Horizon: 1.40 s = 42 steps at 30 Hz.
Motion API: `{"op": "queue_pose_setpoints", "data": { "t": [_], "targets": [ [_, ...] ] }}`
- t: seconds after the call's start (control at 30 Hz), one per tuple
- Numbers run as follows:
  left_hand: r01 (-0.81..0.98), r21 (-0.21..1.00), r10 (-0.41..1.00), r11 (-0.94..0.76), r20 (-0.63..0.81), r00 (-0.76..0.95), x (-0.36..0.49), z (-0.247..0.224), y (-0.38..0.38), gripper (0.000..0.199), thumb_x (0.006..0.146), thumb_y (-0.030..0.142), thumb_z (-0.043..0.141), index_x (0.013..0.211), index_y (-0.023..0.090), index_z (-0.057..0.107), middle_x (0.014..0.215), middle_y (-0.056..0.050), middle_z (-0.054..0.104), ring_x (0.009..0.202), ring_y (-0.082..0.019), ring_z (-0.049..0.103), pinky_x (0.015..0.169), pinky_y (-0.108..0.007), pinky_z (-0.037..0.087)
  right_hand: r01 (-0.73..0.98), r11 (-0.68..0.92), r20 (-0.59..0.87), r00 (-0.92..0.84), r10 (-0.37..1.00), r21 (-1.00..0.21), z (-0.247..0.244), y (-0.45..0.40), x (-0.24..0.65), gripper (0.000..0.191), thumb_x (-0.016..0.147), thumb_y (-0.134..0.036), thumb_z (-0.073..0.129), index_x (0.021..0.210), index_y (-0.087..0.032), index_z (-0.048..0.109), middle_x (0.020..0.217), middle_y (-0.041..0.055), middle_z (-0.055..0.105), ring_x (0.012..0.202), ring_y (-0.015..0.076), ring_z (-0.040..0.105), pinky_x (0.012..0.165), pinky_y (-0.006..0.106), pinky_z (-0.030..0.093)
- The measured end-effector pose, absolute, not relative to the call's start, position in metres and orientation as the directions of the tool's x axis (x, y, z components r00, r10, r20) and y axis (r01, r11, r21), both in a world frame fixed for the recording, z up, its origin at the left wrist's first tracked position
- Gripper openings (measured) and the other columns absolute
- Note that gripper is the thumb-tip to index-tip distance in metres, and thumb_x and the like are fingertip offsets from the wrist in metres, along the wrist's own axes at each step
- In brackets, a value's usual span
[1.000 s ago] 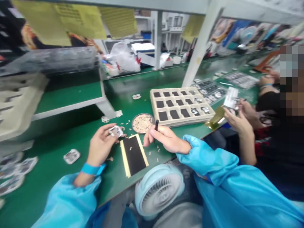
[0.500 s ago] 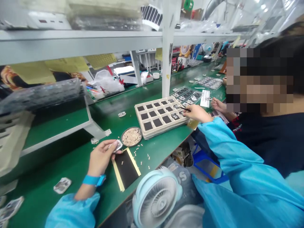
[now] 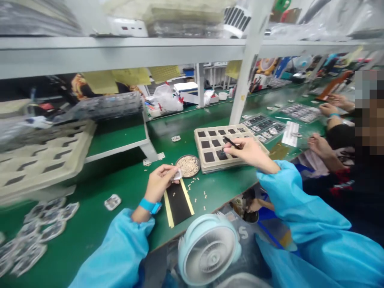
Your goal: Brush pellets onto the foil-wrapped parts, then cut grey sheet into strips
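Note:
My left hand (image 3: 159, 182) pinches a small white-and-grey plastic part (image 3: 178, 175) beside a round dish (image 3: 188, 165) full of tiny pale pieces. Under and in front of it lies a black pad (image 3: 179, 203) edged with yellow tape, a tiny piece on it. My right hand (image 3: 247, 151) is closed around thin black tweezers (image 3: 231, 143), over the front cells of a beige compartment tray (image 3: 207, 167) with dark cell bottoms. The tweezer tips and whatever is below the fingers are blurred.
Several similar parts (image 3: 45, 224) pile at the left, near another beige tray (image 3: 69, 162). Single parts lie at the pad's left (image 3: 113, 202) and behind the dish (image 3: 176, 138). A shelf post (image 3: 240, 102) rises behind the tray. A light-blue fan (image 3: 210, 252) stands at the bench edge; a co-worker's hand (image 3: 321, 146) is at right.
The view has swung left, bringing the part pile and left tray into sight. My right hand has moved left across the tray to its front row. My left hand still holds the part.

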State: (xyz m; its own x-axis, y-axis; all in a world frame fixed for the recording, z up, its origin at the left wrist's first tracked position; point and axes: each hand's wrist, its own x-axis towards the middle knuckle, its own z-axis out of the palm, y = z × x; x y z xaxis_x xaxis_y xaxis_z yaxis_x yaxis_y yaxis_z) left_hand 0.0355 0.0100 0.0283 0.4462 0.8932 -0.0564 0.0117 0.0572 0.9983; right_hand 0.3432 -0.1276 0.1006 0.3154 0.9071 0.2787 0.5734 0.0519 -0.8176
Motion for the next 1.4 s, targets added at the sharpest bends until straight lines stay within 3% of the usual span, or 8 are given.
{"op": "queue_pose_setpoints", "data": {
  "t": [0.13,0.27,0.37,0.47,0.7,1.03,1.3,1.4],
  "targets": [
    [-0.031,0.997,0.905,0.065,-0.046,0.423,0.028,0.026,0.017,0.038,0.08,0.046,0.074,0.097,0.012,0.074,0.076,-0.009,0.073,0.058,-0.018,0.069,0.041,-0.019,0.034,0.373,0.191,0.236,0.077,0.969,-0.908,0.091,-0.08,0.275,0.03,0.078,-0.043,0.079,0.097,-0.02,0.081,0.093,0.0052,0.079,0.083,0.0208,0.07,0.079,0.035,0.055],
    [-0.144,0.989,0.918,0.043,0.017,0.396,0.019,0.03,0.025,0.033,0.08,0.033,0.068,0.105,0.012,0.075,0.093,-0.011,0.075,0.067,-0.019,0.069,0.046,-0.021,0.042,0.205,0.162,0.139,-0.124,0.983,-0.965,0.076,-0.041,0.223,0.034,0.079,-0.048,0.077,0.089,-0.016,0.078,0.076,0.0034,0.074,0.064,0.0155,0.062,0.06,0.029,0.049],
    [-0.223,0.975,0.936,-0.003,0.081,0.342,0.013,0.034,0.026,0.033,0.077,0.03,0.067,0.104,0.013,0.076,0.099,-0.01,0.075,0.066,-0.016,0.064,0.049,-0.023,0.045,0.136,0.103,0.097,-0.054,0.994,-0.985,0.059,-0.028,0.199,0.037,0.079,-0.052,0.077,0.077,-0.016,0.071,0.058,-0.0017,0.061,0.05,0.0105,0.048,0.047,0.024,0.035],
    [-0.242,0.97,0.94,-0.032,0.111,0.321,0.012,0.037,0.024,0.032,0.077,0.028,0.067,0.104,0.014,0.077,0.099,-0.009,0.075,0.066,-0.014,0.061,0.051,-0.024,0.046,0.094,0.122,0.125,0.027,0.992,-0.988,0.041,-0.025,0.19,0.038,0.079,-0.053,0.077,0.076,-0.017,0.067,0.058,-0.0034,0.055,0.051,0.0096,0.042,0.047,0.024,0.03],
    [-0.19,0.976,0.927,-0.105,0.165,0.337,0.01,0.041,0.015,0.033,0.083,0.023,0.062,0.112,0.016,0.076,0.111,-0.009,0.073,0.065,-0.013,0.059,0.056,-0.025,0.048,0.059,0.108,0.112,0.053,0.992,-0.992,0.02,-0.025,0.194,0.036,0.08,-0.053,0.077,0.079,-0.018,0.068,0.069,-0.0007,0.057,0.061,0.0123,0.046,0.055,0.026,0.036],
    [-0.104,0.978,0.919,-0.18,0.205,0.336,0.014,0.049,0.008,0.032,0.083,0.022,0.063,0.112,0.017,0.076,0.103,-0.007,0.075,0.066,-0.014,0.061,0.057,-0.026,0.05,0.037,0.127,0.129,0.081,0.988,-0.991,0.022,-0.022,0.197,0.035,0.078,-0.052,0.079,0.079,-0.018,0.072,0.082,0.0024,0.068,0.07,0.0153,0.057,0.067,0.029,0.045],
    [-0.052,0.961,0.891,-0.271,0.271,0.364,0.017,0.041,0.005,0.045,0.084,0.032,0.077,0.126,0.019,0.069,0.121,-0.011,0.072,0.1,-0.024,0.071,0.077,-0.031,0.058,-0.234,-0.003,-0.021,0.074,0.997,-0.972,0.023,-0.026,0.195,0.039,0.072,-0.051,0.084,0.086,-0.017,0.072,0.073,0.0006,0.065,0.056,0.0102,0.047,0.05,0.025,0.032],
    [0.021,0.942,0.885,-0.335,0.307,0.349,0.019,0.035,0.005,0.049,0.083,0.032,0.079,0.129,0.021,0.068,0.124,-0.011,0.071,0.101,-0.023,0.07,0.082,-0.032,0.057,-0.274,-0.021,-0.044,0.077,0.996,-0.962,0.025,-0.026,0.194,0.038,0.071,-0.048,0.086,0.085,-0.017,0.072,0.071,0.0002,0.063,0.055,0.0091,0.045,0.05,0.025,0.03]
  ]
}}
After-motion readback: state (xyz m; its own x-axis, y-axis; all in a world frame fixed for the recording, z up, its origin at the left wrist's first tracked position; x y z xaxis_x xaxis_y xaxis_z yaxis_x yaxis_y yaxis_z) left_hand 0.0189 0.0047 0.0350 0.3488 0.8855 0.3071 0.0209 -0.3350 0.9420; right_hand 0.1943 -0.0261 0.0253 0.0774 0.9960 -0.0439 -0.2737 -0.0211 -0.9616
